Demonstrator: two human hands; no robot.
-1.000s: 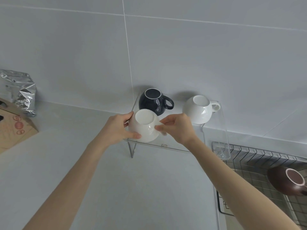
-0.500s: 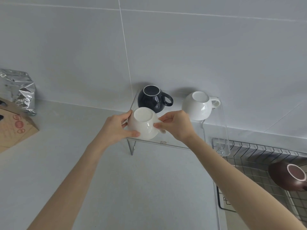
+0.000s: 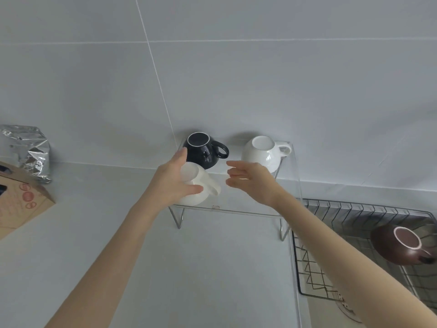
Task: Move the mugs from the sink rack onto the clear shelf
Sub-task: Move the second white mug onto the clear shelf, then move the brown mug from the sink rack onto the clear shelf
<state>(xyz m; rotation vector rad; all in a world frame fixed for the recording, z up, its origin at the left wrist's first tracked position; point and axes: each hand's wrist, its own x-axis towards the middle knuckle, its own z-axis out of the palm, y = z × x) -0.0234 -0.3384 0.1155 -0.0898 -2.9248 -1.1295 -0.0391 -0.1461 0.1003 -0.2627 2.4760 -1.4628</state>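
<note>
An upside-down white mug [image 3: 204,185] rests on the front left of the clear shelf [image 3: 248,211]. My left hand [image 3: 169,183] is cupped around it, thumb on its side. My right hand [image 3: 251,181] hovers just right of it, fingers apart, holding nothing. Behind it on the shelf stand an upside-down black mug [image 3: 204,151] and a second white mug [image 3: 262,155], handles to the right. A brown mug [image 3: 399,247] lies in the wire sink rack [image 3: 354,209] at the right.
The shelf stands on thin metal legs against the tiled wall. A silver foil bag [image 3: 28,150] and a cardboard box [image 3: 21,204] sit on the counter at the far left. My right forearm crosses over the rack's left edge.
My right hand has come off the white mug and moved right with fingers spread. The mug has turned so its handle shows at the right. The left hand stays on it.
</note>
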